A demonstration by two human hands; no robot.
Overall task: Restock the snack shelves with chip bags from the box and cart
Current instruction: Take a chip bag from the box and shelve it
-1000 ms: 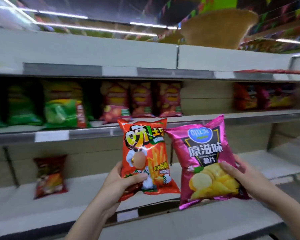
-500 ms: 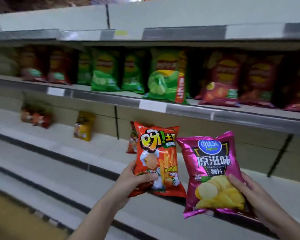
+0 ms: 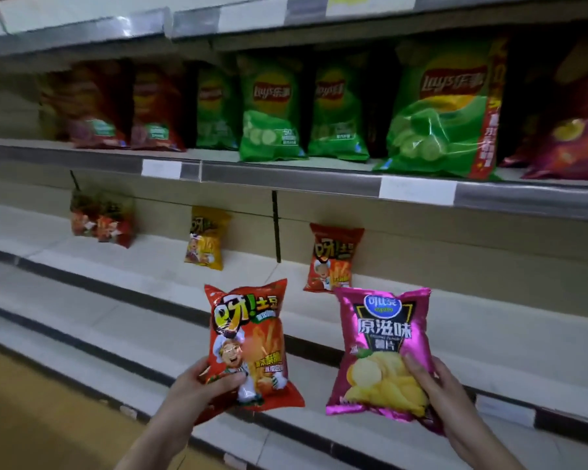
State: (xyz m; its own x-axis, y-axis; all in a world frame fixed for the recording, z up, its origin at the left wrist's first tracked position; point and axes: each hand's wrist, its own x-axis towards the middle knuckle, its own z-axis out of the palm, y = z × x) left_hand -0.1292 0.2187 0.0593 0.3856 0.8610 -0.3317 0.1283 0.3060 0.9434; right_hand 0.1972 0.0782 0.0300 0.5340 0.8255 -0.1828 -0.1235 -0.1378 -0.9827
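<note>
Gripping an orange-red foil fries bag in my left hand, I hold a shiny magenta chip bag in my right hand. Both hang before the pale lower shelf.

A: What's being held up? An orange-red fries bag with a cartoon chef is gripped at its lower left corner, upright, tilted slightly.

B: Just beside it, not touching, a shiny magenta potato chip bag with yellow chips pictured is held at its lower right. Both are raised before the lower shelf.
</note>
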